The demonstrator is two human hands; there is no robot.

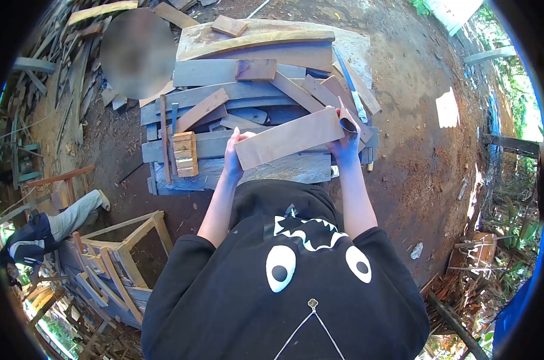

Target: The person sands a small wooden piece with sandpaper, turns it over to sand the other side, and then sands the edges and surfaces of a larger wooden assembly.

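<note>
A short, flat wooden board (289,139) is held up in front of my chest, tilted so its right end is higher. My left hand (232,153) is closed on the board's left end, with the thumb along the edge. At the other end my right hand (347,139) grips the board, and a dark curled piece (347,125) sits in the same hand. What that curled piece is, I cannot tell. Below the board lies a low worktable of planks (194,168), strewn with cut boards. A small stack of wood blocks (185,154) stands left of my left hand.
A long blue-handled tool (350,84) lies at the table's right side. A curved timber (260,42) rests along its far edge. Scrap wood (74,78) is heaped at the far left. A wooden frame (134,240) stands at my left, with another person (50,231) beyond it.
</note>
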